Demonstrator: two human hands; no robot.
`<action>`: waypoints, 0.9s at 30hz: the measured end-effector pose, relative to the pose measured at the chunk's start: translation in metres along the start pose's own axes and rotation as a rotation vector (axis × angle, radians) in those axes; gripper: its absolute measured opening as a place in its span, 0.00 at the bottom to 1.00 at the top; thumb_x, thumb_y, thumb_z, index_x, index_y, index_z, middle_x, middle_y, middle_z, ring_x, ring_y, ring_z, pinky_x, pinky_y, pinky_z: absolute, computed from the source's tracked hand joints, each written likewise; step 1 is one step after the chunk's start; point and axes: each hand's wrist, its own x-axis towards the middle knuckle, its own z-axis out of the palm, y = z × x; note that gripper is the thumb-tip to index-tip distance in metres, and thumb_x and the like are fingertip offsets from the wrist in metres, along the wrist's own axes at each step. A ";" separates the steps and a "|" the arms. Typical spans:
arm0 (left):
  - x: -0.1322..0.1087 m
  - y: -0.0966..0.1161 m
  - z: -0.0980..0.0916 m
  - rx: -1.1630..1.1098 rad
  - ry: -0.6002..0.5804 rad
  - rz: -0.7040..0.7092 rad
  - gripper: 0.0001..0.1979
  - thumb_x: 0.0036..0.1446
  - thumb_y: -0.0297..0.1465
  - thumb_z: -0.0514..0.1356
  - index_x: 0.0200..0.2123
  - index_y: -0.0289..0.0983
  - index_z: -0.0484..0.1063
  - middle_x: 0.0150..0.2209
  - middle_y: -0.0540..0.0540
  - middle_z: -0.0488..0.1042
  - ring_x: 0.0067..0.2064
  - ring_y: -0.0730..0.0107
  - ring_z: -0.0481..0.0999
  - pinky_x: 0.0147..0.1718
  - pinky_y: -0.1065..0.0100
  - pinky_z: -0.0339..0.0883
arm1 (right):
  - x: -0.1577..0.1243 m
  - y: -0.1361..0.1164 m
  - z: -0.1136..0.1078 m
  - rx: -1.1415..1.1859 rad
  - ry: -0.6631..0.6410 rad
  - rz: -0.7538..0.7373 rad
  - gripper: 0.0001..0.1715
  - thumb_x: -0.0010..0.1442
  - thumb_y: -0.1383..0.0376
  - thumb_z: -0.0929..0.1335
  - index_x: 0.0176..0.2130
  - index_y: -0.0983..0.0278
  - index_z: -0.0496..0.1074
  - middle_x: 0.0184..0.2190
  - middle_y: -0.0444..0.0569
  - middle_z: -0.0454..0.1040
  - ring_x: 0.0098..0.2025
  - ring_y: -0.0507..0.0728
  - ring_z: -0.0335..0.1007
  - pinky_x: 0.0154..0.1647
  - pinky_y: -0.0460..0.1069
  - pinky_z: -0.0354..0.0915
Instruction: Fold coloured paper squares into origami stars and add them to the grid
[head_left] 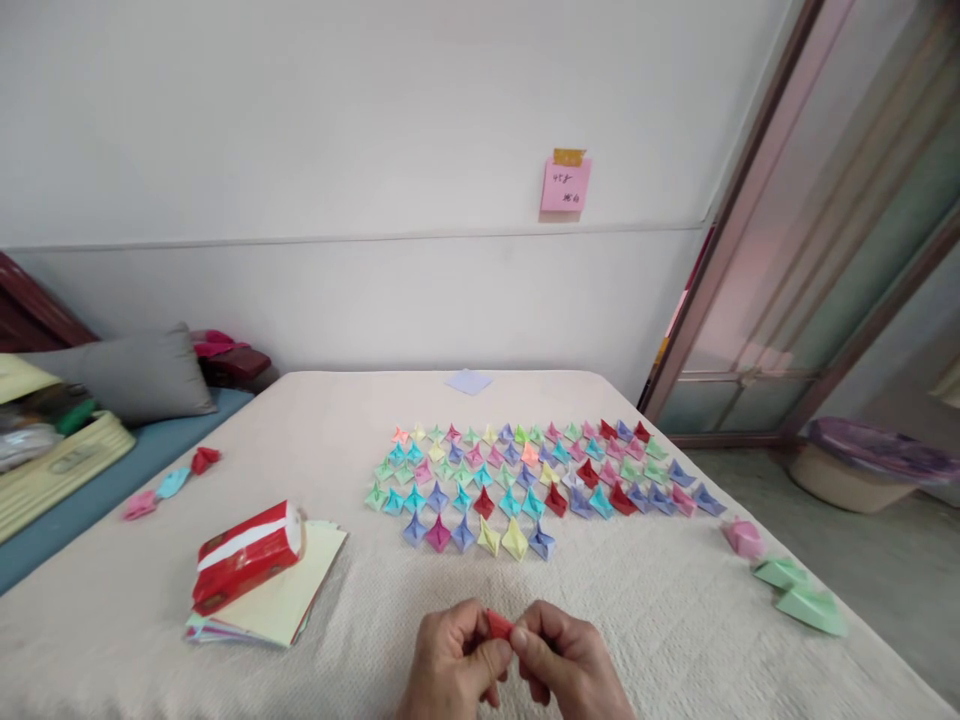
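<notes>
Head camera: both hands meet low in the middle of the view, above the near part of a surface under a cream cloth [360,420], pinching one small red paper piece [498,624] between them. The left hand [454,650] has its thumb laid along the near side of the paper, fingers curled behind; the right hand [566,652] nips the other end between thumb and fingers, and the two thumb tips come close together. How the piece is folded is largely hidden by the fingers. Beyond the hands stand rows of folded paper figures [484,501] in many colours, the nearest row being a short one of six. To the left, a red-and-white packet [251,556] rests on a stack of coloured sheets [319,580], with a red folded piece [204,460], a blue one [173,483] and a pink one [140,504] farther off. Near the right edge lie a pink folded shape [744,538] and two green pieces [812,609]. One lavender sheet [469,381] lies flat at the far edge, and a pink note [565,187] is taped to the wall [375,310].
</notes>
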 end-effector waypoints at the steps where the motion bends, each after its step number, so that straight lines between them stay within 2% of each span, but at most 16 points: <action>1: 0.000 0.001 -0.001 -0.008 0.002 -0.023 0.15 0.47 0.40 0.64 0.22 0.33 0.72 0.17 0.52 0.66 0.15 0.78 0.60 0.15 0.74 0.53 | 0.000 -0.001 0.001 -0.029 0.001 -0.020 0.24 0.52 0.47 0.70 0.21 0.64 0.67 0.16 0.41 0.65 0.17 0.49 0.57 0.20 0.45 0.53; 4: 0.004 0.004 -0.004 -0.050 -0.012 -0.107 0.14 0.47 0.39 0.64 0.22 0.32 0.71 0.16 0.52 0.66 0.15 0.79 0.59 0.15 0.74 0.50 | -0.002 -0.006 0.002 -0.180 0.033 -0.203 0.14 0.55 0.55 0.69 0.31 0.63 0.75 0.23 0.45 0.71 0.25 0.54 0.65 0.27 0.47 0.61; 6: 0.007 0.006 -0.005 -0.073 -0.031 -0.134 0.14 0.48 0.39 0.63 0.23 0.32 0.71 0.17 0.52 0.66 0.15 0.79 0.59 0.16 0.74 0.50 | -0.001 -0.010 0.002 -0.263 0.006 -0.356 0.11 0.55 0.60 0.69 0.38 0.60 0.77 0.28 0.48 0.73 0.30 0.56 0.68 0.32 0.49 0.64; 8: 0.009 0.009 -0.005 -0.076 -0.063 -0.109 0.15 0.50 0.41 0.62 0.24 0.33 0.70 0.19 0.52 0.66 0.17 0.78 0.61 0.18 0.73 0.51 | 0.001 -0.010 0.001 -0.232 -0.044 -0.399 0.10 0.54 0.63 0.69 0.37 0.59 0.79 0.29 0.49 0.74 0.31 0.57 0.70 0.33 0.50 0.65; 11: 0.008 0.011 -0.005 -0.065 -0.146 -0.017 0.15 0.51 0.41 0.62 0.28 0.33 0.70 0.22 0.52 0.65 0.21 0.76 0.63 0.21 0.72 0.55 | 0.006 -0.005 0.000 0.045 -0.017 -0.246 0.05 0.50 0.64 0.72 0.31 0.60 0.80 0.27 0.47 0.74 0.30 0.58 0.71 0.33 0.50 0.66; 13: 0.007 0.009 -0.005 -0.025 -0.163 0.050 0.13 0.50 0.39 0.63 0.31 0.33 0.71 0.24 0.51 0.66 0.25 0.74 0.65 0.25 0.71 0.58 | 0.009 0.000 -0.001 0.252 0.042 -0.103 0.07 0.45 0.66 0.75 0.30 0.61 0.81 0.27 0.47 0.76 0.30 0.56 0.71 0.33 0.49 0.66; 17: 0.008 0.000 -0.004 0.002 -0.040 0.153 0.14 0.47 0.33 0.64 0.37 0.36 0.66 0.32 0.46 0.74 0.34 0.66 0.72 0.32 0.68 0.63 | 0.013 0.008 -0.004 0.481 0.096 0.065 0.14 0.39 0.68 0.78 0.31 0.63 0.81 0.27 0.47 0.78 0.24 0.50 0.67 0.27 0.44 0.62; 21: 0.009 -0.003 -0.001 -0.074 0.005 0.174 0.18 0.49 0.31 0.62 0.43 0.38 0.60 0.37 0.43 0.75 0.37 0.62 0.74 0.33 0.65 0.66 | 0.016 0.013 -0.003 0.523 0.064 0.095 0.14 0.39 0.66 0.79 0.31 0.64 0.80 0.24 0.46 0.77 0.21 0.48 0.65 0.22 0.43 0.59; 24: 0.008 0.002 0.000 -0.037 0.025 0.167 0.15 0.50 0.30 0.61 0.42 0.37 0.62 0.36 0.43 0.75 0.37 0.62 0.74 0.35 0.65 0.67 | 0.016 0.015 -0.002 0.463 0.060 0.100 0.14 0.41 0.63 0.78 0.31 0.66 0.79 0.20 0.45 0.74 0.18 0.47 0.63 0.19 0.42 0.56; 27: 0.008 0.004 -0.001 -0.004 0.031 0.167 0.12 0.51 0.29 0.61 0.39 0.35 0.65 0.35 0.43 0.76 0.36 0.63 0.75 0.36 0.65 0.66 | 0.015 0.013 -0.001 0.389 0.075 0.073 0.16 0.45 0.59 0.77 0.32 0.67 0.77 0.21 0.45 0.74 0.17 0.47 0.62 0.18 0.42 0.54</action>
